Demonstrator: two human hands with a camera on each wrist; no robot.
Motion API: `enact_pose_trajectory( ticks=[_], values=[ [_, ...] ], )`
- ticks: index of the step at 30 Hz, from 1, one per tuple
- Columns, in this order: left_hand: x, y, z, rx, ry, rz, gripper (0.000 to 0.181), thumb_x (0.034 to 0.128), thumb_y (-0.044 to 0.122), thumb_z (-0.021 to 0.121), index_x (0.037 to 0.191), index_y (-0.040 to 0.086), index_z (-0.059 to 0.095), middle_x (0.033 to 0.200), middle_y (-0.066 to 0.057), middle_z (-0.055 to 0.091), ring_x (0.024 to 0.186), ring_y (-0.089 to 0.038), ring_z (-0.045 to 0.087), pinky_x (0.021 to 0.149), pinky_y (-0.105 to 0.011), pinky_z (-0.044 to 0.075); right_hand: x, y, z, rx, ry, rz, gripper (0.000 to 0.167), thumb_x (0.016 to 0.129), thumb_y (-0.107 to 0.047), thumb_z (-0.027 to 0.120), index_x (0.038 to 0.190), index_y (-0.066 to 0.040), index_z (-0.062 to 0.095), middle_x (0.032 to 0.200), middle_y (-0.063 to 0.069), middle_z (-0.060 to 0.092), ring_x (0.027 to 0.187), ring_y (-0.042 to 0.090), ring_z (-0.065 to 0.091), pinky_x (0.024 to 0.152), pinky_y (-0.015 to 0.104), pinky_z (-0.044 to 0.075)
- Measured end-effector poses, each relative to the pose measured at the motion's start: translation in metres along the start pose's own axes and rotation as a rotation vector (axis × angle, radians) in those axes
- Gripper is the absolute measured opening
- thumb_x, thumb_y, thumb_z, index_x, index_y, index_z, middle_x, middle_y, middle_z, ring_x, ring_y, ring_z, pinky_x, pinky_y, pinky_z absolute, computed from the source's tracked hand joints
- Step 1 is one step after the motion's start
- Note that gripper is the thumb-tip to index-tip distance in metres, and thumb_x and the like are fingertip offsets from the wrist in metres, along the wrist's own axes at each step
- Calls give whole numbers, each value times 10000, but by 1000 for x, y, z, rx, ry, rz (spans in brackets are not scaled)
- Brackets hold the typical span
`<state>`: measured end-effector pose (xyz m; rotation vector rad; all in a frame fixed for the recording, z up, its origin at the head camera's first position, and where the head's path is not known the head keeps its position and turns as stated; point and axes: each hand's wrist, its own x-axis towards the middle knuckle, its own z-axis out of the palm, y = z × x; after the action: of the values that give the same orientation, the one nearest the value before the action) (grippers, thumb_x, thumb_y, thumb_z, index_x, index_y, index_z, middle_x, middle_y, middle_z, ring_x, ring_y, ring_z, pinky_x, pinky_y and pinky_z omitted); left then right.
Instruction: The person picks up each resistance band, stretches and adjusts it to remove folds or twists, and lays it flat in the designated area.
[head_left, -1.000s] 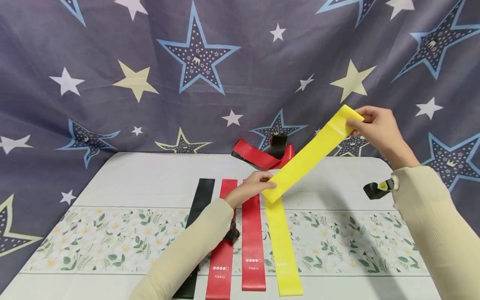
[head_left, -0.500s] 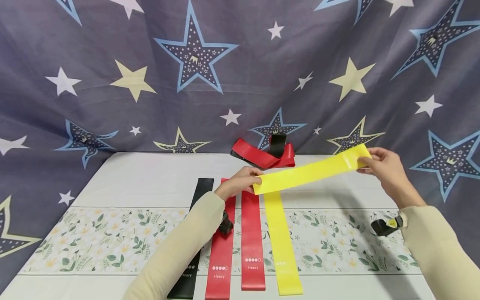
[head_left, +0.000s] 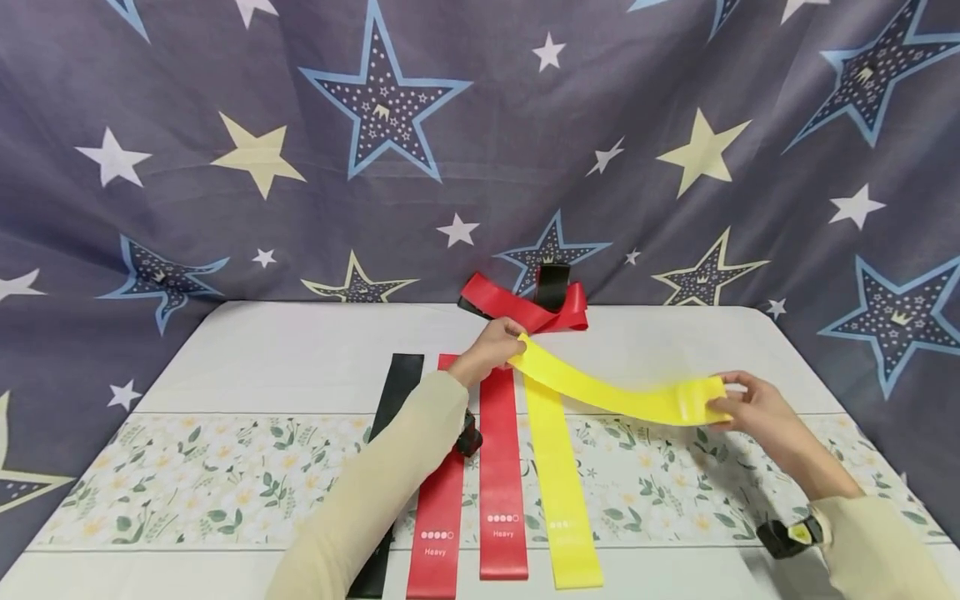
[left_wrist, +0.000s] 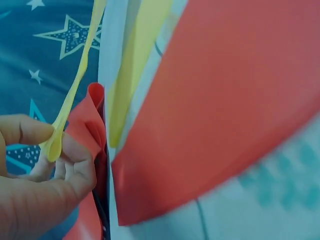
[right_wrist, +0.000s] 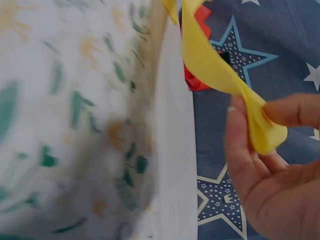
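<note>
A smooth, glossy yellow resistance band (head_left: 615, 398) is held by its two ends above the table (head_left: 300, 350), sagging from the centre of the head view towards the right. Its left end is pinched by the fingers of the left hand (head_left: 489, 346), its right end by those of the right hand (head_left: 757, 412). Beneath, a second flat yellow band (head_left: 562, 483) is partly overlapped. Left of it are laid two red bands (head_left: 504, 483) printed "Heavy" and a black band (head_left: 397, 387), partly hidden by the left sleeve (head_left: 382, 475). At upper centre, red and black bands (head_left: 517, 308) are heaped before a star-printed cloth (head_left: 465, 108).
</note>
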<state>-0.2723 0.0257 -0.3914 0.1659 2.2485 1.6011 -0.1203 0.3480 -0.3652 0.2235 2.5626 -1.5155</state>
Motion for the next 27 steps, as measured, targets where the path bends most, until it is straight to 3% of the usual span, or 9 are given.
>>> enact_pose_trajectory(
  ticks=[6,9,15,21,27],
  values=[
    [12,9,15,-18,167,30,286,837,32,598,1112,26,519,1073,-155,571,865,-208,563,810,-335,557,-20,9,15,-45,-106,101,486,896,-90,556,1292,124,372,938,82,581,747,91,588,696,296,562],
    [16,15,22,-15,229,76,253,824,11,596,1073,26,553,1023,-166,617,855,-235,592,767,-321,556,-27,13,22,-46,-147,163,489,876,-99,574,1273,128,403,940,96,562,752,120,571,669,279,546],
    [21,23,37,53,322,139,193,790,2,637,976,52,617,957,-127,697,859,-234,639,738,-286,522,-46,25,37,38,-279,160,511,865,-79,593,1243,187,377,961,133,605,794,169,637,674,312,570],
    [20,25,51,102,321,158,117,786,16,680,898,50,670,879,-111,719,785,-203,643,649,-213,497,-66,27,57,90,-392,200,365,849,-76,605,1126,117,466,866,59,638,782,160,655,675,312,577],
    [20,25,64,104,295,215,86,784,26,703,859,44,664,849,-114,717,759,-191,652,620,-182,480,-83,24,84,121,-431,253,311,860,-80,625,1088,88,497,772,53,664,660,130,665,613,259,560]
  ],
)
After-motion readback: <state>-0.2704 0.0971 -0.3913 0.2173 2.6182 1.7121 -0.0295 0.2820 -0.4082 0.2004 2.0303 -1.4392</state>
